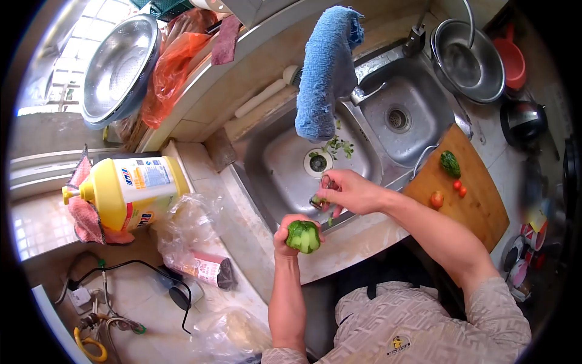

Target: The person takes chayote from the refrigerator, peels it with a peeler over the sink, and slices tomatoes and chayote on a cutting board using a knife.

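My left hand (287, 235) is closed around a partly peeled cucumber (304, 236), seen end-on, with pale green strips where skin is gone. Just above it, my right hand (347, 193) grips a small metal peeler (316, 201), its blade end apart from the cucumber. A bit of green peel (330, 219) hangs below the peeler. Both hands are over the front edge of the left sink basin (276, 167). Green peelings (339, 147) lie in that basin around the drain (317, 162).
A wooden cutting board (479, 212) at right carries a dark green vegetable (449, 164) and several small red tomatoes (437, 199). A blue towel (321, 73) hangs over the faucet. Left stand a yellow jug (136, 188) and plastic bags (194, 224). Metal bowls (470, 60) sit behind right.
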`<state>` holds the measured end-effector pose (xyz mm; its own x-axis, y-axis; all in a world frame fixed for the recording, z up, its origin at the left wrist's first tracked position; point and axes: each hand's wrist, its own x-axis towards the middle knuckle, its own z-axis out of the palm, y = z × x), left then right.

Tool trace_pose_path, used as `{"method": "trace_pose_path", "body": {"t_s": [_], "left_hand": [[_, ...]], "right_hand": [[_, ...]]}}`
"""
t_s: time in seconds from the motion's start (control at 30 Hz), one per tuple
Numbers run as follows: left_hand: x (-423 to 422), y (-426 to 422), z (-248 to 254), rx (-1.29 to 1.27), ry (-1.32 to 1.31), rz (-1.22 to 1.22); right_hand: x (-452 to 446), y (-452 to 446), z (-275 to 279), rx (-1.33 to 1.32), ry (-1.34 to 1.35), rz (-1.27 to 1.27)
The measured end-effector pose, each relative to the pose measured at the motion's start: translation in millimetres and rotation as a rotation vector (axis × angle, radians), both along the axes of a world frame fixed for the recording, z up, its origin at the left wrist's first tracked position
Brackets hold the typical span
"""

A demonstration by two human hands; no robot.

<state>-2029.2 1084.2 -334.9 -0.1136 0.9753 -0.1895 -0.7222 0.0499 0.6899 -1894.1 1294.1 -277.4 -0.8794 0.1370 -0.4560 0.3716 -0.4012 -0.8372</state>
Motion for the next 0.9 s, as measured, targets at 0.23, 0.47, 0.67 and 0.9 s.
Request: {"method": "trace_pose_path", "body": {"t_s": [0.23,0.47,0.67,0.9], "left_hand": [[-17,4,13,-0.187,0.490,-0.013],[-5,-3,36,-0.076,0.464,0.133],[0,33,93,-0.202,1.398,0.010],[5,37,92,-0.052,1.516,0.037]], "right_hand": [[4,-9,15,-0.031,0.045,0.160],[11,-4,-8,-0.338,-0.105,-0.061],[10,-7,23,0.243,0.074,0.145],[16,8,-12,-0.110,-0.013,0.025]]}}
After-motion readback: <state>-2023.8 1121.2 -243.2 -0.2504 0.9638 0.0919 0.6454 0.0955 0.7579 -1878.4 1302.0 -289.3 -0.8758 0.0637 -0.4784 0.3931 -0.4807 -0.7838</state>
